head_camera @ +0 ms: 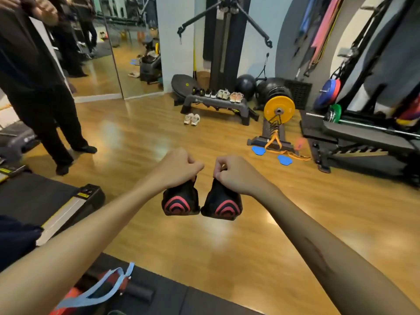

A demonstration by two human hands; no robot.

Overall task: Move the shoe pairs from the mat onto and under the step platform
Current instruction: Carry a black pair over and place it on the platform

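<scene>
The left hand (179, 167) had its fingers curled tight round the collar of one black shoe (180, 201); the right hand (234, 172) pinched the other black shoe (221, 204) likewise. Both hung just below the fingers, heels nearly touching, well short of the step platform (218, 103) far beyond.

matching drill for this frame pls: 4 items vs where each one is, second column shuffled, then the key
Items
1. black shoes with red soles
2. white shoe pair
3. pink shoe pair
4. blue discs

Places
A. on top of the step platform, at its right end
B. on the floor beside the orange strap
C. held in the air, one in the left hand, one in the right hand
D. on the floor in front of the step platform

Pairs: 1-C, 2-D, 3-A, 4-B
</scene>
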